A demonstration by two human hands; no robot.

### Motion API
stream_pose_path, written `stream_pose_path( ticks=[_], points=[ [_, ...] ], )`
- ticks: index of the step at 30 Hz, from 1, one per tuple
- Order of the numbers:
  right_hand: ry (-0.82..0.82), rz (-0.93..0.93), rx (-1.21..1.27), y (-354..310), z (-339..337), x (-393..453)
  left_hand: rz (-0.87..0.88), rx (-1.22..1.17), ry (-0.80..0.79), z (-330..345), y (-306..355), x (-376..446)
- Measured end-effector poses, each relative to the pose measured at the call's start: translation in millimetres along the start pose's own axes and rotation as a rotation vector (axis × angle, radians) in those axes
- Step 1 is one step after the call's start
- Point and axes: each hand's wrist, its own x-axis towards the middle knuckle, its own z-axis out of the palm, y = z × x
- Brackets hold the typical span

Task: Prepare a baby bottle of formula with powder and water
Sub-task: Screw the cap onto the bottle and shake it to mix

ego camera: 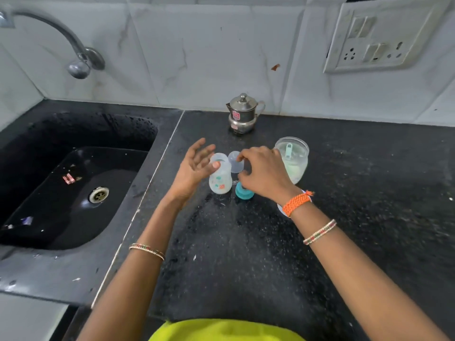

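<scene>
Steadying open bottle (220,177) with spread left hand (197,166), thumb on rim; pinching clear cap (235,161) just beside bottle with right hand (264,172), probably clearing access for powder jar (293,158) beyond.

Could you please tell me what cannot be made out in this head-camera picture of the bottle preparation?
- Teal ring, head view: mostly covered by the right hand; whether the fingers touch it cannot be told.
- Clear cap: partly behind the right hand's fingertips; grip unclear.
- Jar: contents hazy through the plastic; powder level unreadable.
- Steel pot: lid on, contents hidden.
- Bottle: markings too small to read; left hand blurred beside it.
</scene>
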Motion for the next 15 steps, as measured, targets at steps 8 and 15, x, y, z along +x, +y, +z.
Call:
stream_pose_path(
  ticks=[8, 15],
  points=[
    [-0.071, -0.047, -0.053, 8, 8, -10, 0.056, 0.252, 0.054, 11, -28, -4],
    [0.021, 0.032, 0.007, 10, 18, -24, 0.101, 0.225, 0.139, 16, -49, -10]
  ],
)
